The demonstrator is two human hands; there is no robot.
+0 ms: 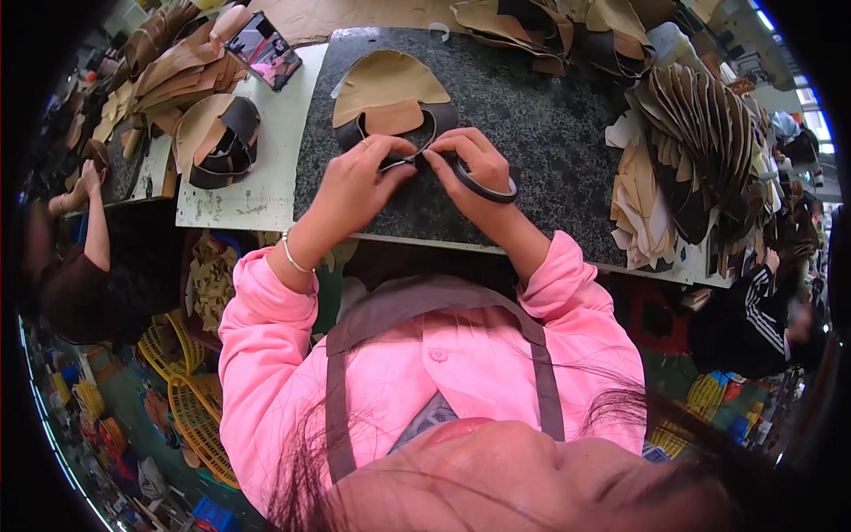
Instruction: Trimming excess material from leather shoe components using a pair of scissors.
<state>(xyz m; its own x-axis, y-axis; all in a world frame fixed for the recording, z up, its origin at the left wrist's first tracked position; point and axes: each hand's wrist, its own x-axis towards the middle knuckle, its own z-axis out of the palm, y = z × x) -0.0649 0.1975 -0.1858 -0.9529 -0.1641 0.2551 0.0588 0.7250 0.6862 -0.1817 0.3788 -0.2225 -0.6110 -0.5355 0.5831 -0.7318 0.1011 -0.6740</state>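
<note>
The tan-and-black, dome-shaped leather-like piece (pixel 390 84) lies on the dark speckled counter (pixel 550 177), mostly just beyond both hands; the left hand (pixel 363 177) and right hand (pixel 472 168), fingers curled nearly closed, pinch its dark near edges.

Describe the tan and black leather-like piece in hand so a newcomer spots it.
Find the dark speckled slab. Over it, the left hand and right hand pinch the near edge of a tan and black leather-like piece. This one is held; its curled lookalike sits on the white board leftward.
</note>
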